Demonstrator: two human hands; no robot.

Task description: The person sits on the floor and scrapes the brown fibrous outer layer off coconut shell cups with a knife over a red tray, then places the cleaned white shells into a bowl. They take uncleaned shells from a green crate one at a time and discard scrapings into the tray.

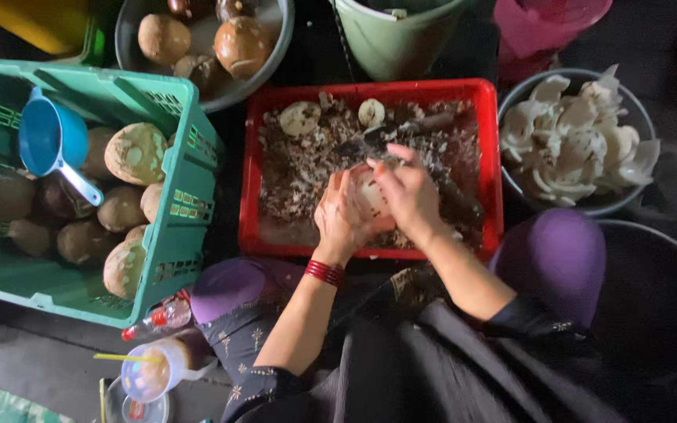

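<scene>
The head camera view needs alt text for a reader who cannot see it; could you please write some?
Seen from above, a person's left hand cups a pale coconut piece while the right hand works on it over a red crate of brown husk scraps. A green crate of whole coconuts and a blue scoop sit left; a bowl of white coconut pieces sits right.

the pale round piece (370, 196) between the fingers of the left hand (344, 215) and the right hand (410, 194) is mostly covered by them; only a small patch shows. whatever the right hand's fingertips grip is blurred, a dark shape just beyond them that cannot be told. far left of the fingers, the green crate (168, 168) runs off the picture's edge. above the fingers, the metal bowl (280, 31) and green bucket (401, 39) are cut by the top edge. the cup (154, 370) below is blurred.
</scene>
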